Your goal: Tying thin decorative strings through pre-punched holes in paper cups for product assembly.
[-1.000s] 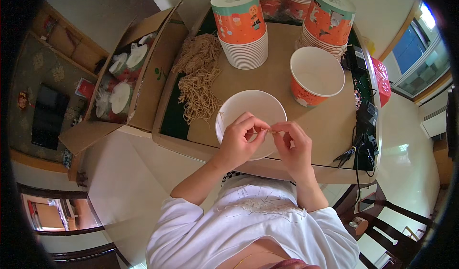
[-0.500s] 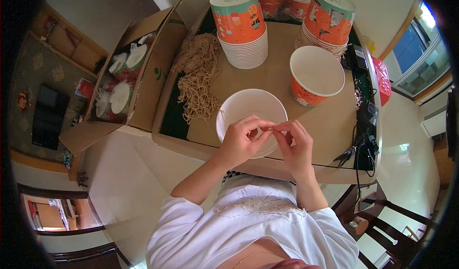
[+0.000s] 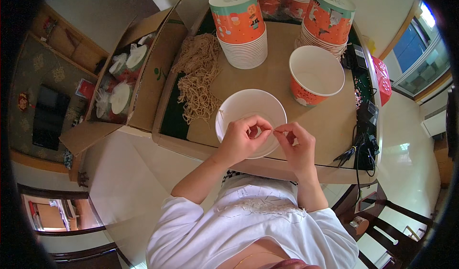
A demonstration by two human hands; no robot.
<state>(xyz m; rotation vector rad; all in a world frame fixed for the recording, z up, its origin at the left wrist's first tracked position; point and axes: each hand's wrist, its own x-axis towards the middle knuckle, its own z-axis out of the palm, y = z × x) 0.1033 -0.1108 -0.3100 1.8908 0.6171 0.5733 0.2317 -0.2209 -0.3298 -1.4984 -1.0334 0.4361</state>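
Over a white-lined paper bucket (image 3: 229,106) at the table's near edge, my left hand (image 3: 245,137) and my right hand (image 3: 297,147) meet, thumb and forefinger pinched on each. Whatever thin thing lies between the fingertips is too small to name. A short strand of beige twine (image 3: 221,111) shows at the bucket's left rim. Beyond my left hand lies a loose tangled bundle of beige twine (image 3: 198,94). To the right of the near bucket stands another upright paper bucket (image 3: 315,73), orange outside and white inside.
Upside-down stacks of orange and green paper buckets (image 3: 237,25) (image 3: 330,20) stand farther back, with more behind. An open cardboard box (image 3: 153,73) at the left holds bagged buckets. Black cables and adapters (image 3: 366,140) lie along the table's right edge. A dark chair (image 3: 392,221) stands lower right.
My fingertips have drawn slightly apart, the right hand shifting a little to the right. Both hands keep their pinch over the near bucket.
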